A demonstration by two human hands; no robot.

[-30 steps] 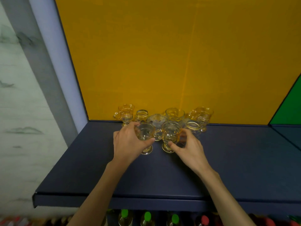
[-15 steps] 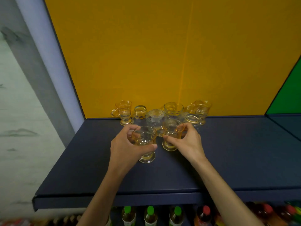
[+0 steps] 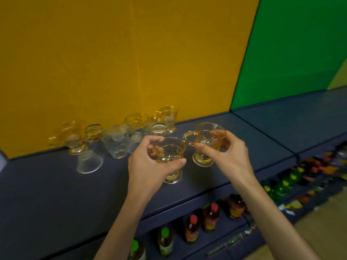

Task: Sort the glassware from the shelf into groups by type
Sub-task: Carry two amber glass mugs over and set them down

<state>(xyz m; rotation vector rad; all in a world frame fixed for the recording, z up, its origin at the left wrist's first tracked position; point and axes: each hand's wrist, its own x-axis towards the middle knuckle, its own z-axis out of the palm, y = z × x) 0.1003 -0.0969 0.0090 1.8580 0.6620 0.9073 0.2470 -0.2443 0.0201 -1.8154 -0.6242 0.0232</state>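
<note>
My left hand (image 3: 148, 166) grips a footed amber glass (image 3: 170, 152) just above the dark blue shelf (image 3: 56, 194). My right hand (image 3: 225, 154) holds a second footed amber mug (image 3: 208, 141) by its bowl, its handle pointing left toward the first glass. Both are lifted in front of the cluster. Behind them, against the yellow wall, stand several more glasses: a handled amber mug (image 3: 73, 139), a small glass (image 3: 93, 131), an upturned clear glass (image 3: 90, 162), a clear tumbler (image 3: 116, 141), a wide bowl glass (image 3: 137, 121) and another amber mug (image 3: 170, 117).
The shelf runs right past a seam under a green wall panel (image 3: 291, 53). Below its front edge stand rows of bottles with coloured caps (image 3: 193, 228). A lower ledge at the right carries more small coloured items (image 3: 300, 177).
Both hands have lifted their glasses off the shelf and carried them right, away from the cluster. The view has swung right, bringing the green panel into sight.
</note>
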